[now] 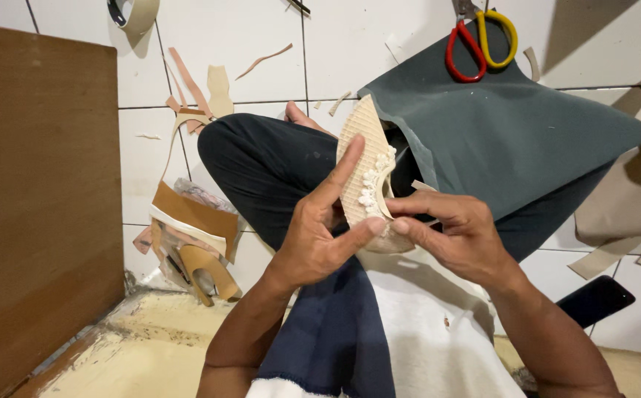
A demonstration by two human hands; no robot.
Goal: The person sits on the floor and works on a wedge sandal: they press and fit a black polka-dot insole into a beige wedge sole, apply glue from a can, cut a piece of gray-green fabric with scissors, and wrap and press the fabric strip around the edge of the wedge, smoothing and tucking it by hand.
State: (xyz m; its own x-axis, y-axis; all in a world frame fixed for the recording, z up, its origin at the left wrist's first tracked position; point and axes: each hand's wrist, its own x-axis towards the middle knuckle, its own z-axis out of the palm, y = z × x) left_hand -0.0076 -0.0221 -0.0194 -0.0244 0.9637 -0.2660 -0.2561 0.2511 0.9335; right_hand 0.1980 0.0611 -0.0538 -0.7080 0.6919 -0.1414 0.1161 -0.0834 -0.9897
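Cream shoe sole (359, 158) with beaded strap, at frame centre above the lap: light, stiff-looking, trim likely fragile; left hand (313, 236) and right hand (457, 236) pinch its six-o'clock end closed.

The floor (247, 44) is laid with large white tiles and dark grout lines, lit brightly enough to throw hard shadows. A tall brown board (40, 199) stands at the left, and a worn, stained yellowish surface (151, 346) lies below it
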